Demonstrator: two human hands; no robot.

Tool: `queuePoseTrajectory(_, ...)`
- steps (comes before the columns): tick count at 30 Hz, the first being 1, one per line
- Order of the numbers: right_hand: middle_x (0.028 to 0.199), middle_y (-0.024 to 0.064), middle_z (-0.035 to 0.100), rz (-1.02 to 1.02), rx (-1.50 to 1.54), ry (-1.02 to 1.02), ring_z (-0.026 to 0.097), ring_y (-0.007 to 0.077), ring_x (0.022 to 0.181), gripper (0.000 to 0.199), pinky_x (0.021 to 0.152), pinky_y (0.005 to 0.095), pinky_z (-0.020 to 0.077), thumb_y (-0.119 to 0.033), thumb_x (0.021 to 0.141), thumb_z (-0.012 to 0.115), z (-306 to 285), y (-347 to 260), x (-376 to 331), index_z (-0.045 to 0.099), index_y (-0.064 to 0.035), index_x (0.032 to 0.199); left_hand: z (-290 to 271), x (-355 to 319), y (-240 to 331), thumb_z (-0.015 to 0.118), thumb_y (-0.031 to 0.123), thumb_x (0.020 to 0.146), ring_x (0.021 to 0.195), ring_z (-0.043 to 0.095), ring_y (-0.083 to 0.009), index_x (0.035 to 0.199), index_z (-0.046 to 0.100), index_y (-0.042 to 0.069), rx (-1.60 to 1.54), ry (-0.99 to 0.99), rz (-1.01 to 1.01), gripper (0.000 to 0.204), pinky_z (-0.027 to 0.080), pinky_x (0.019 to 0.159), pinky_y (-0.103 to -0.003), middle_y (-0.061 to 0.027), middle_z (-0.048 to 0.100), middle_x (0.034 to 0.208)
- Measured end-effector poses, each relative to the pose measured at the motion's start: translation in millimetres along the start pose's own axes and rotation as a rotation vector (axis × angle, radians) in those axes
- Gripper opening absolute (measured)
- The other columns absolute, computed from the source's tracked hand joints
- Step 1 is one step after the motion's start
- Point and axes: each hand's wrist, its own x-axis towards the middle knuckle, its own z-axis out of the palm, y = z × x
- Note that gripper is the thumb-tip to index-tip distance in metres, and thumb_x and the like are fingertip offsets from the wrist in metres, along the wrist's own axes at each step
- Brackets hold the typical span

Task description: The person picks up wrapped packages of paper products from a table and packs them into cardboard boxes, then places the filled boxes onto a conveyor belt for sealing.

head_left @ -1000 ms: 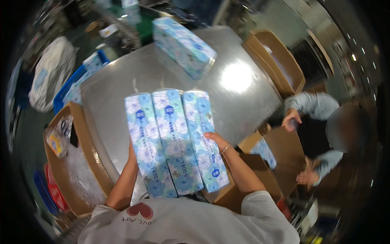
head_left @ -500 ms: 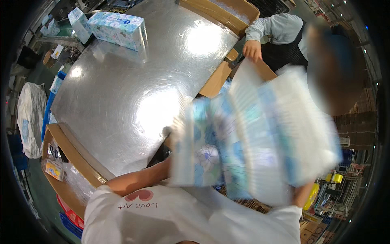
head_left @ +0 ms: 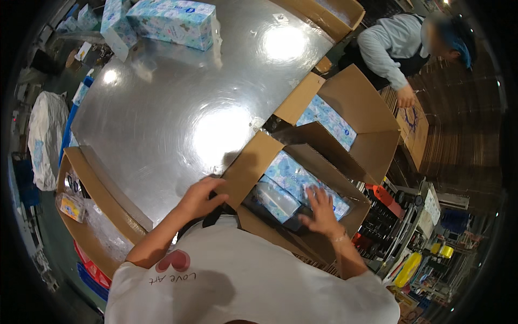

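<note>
An open cardboard carton (head_left: 245,175) stands at the table's edge in front of me. Inside lie blue flower-printed tissue packs (head_left: 291,173), side by side, with a dark gap near their close end. My right hand (head_left: 322,213) rests on or just over these packs, fingers spread and holding nothing. Beside the carton's left flap is my left hand (head_left: 202,198), its fingers apart and nothing in them; whether it touches the flap I cannot tell. Just beyond, a second open carton (head_left: 372,108) holds more blue tissue packs (head_left: 326,123).
More wrapped packs (head_left: 172,24) stand at the far left of the metal table (head_left: 156,113). A carton of clear plastic bags (head_left: 108,237) is at my left. A co-worker (head_left: 391,48) reaches to flat cardboard (head_left: 413,129) at the far right. A red-and-black machine (head_left: 377,210) stands right.
The blurred tissue packs between my arms have gone down into the near carton, and my hands have let go. The co-worker's hand has moved from the far carton to the flat cardboard.
</note>
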Motion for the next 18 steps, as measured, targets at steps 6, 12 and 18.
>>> queuePoseTrajectory(6, 0.146, 0.0243, 0.002, -0.064, -0.278, 0.027, 0.000, 0.0469, 0.133, 0.107, 0.093, 0.0730, 0.0038, -0.048, 0.059, 0.074, 98.2, -3.7, 66.0, 0.017, -0.0111, 0.141, 6.0, 4.7, -13.7, 0.063, 0.024, 0.079, 0.087, 0.058, -0.0298, 0.106, 0.057, 0.001, -0.088, -0.033, -0.089, 0.037, 0.046, 0.075, -0.036, -0.0168, 0.059, 0.096)
queuePoseTrajectory(12, 0.147, 0.0203, 0.004, -0.025, -0.167, -0.225, 0.001, 0.0468, 0.132, 0.096, 0.089, 0.0749, 0.0028, -0.063, 0.069, 0.059, 101.7, 14.0, 139.1, 0.020, -0.0127, 0.141, 4.9, 25.2, 1.1, 0.060, 0.030, 0.081, 0.087, 0.057, -0.0305, 0.110, 0.056, 0.000, -0.122, -0.145, -0.043, 0.042, 0.045, 0.075, -0.036, -0.0181, 0.058, 0.096)
queuePoseTrajectory(18, 0.145, 0.0258, 0.000, 0.255, -0.042, -0.018, -0.006, 0.0450, 0.133, 0.102, 0.093, 0.0718, -0.0029, -0.073, 0.070, 0.046, 121.8, 4.7, 120.6, 0.017, -0.0040, 0.140, -6.2, 7.6, -30.6, 0.062, 0.026, 0.081, 0.090, 0.058, -0.0256, 0.111, 0.056, 0.000, -0.091, -0.106, -0.129, 0.040, 0.046, 0.075, -0.033, -0.0154, 0.060, 0.098)
